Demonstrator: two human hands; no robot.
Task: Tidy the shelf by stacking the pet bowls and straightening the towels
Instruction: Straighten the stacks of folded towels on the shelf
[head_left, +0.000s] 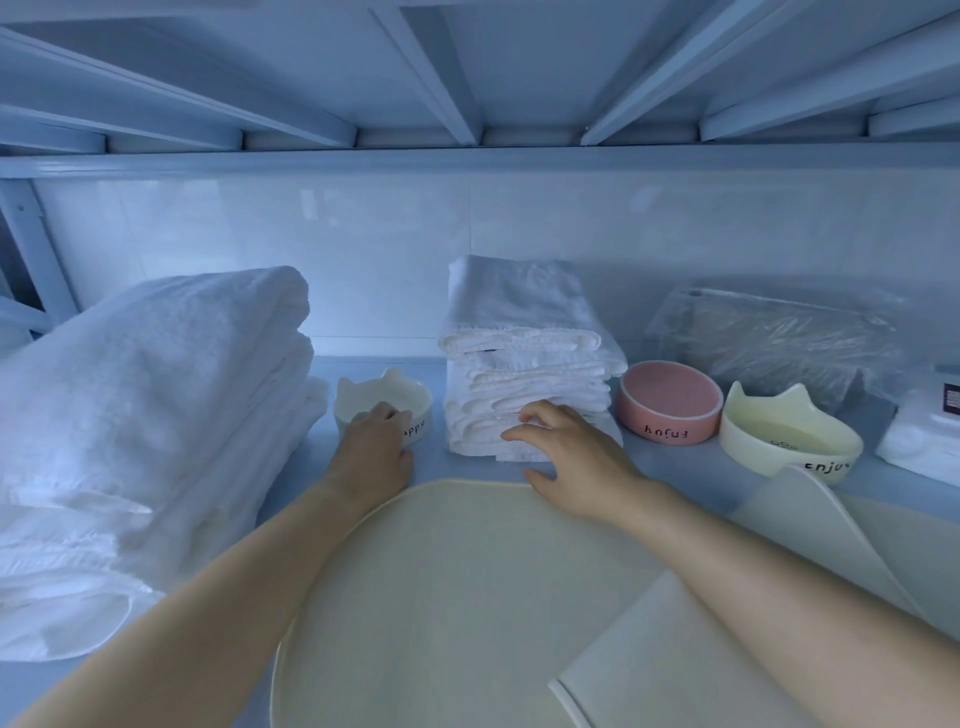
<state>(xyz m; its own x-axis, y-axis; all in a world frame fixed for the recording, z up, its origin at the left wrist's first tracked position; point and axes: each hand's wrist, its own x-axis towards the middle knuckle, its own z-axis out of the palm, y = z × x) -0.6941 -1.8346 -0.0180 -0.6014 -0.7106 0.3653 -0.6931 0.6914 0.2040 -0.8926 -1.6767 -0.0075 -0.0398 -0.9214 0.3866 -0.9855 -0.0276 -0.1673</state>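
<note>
A small white cat-ear bowl (387, 395) stands on the shelf between two towel piles. My left hand (375, 449) grips its near rim, fingers curled over the edge. My right hand (566, 449) rests against the front of a stack of small folded white towels (524, 364), fingers spread on the lower folds, thumb down near the shelf. To the right stand a pink round bowl (670, 410) and a cream cat-ear bowl (789, 439), side by side. A pile of large white towels (140, 415) fills the left.
A round cream mat (457, 597) lies in front under my forearms, with paler mats (810, 519) overlapping at right. A clear plastic bag (779, 338) leans at the back right; a white packet (924, 436) sits at the far right. The upper shelf's beams (467, 156) hang low overhead.
</note>
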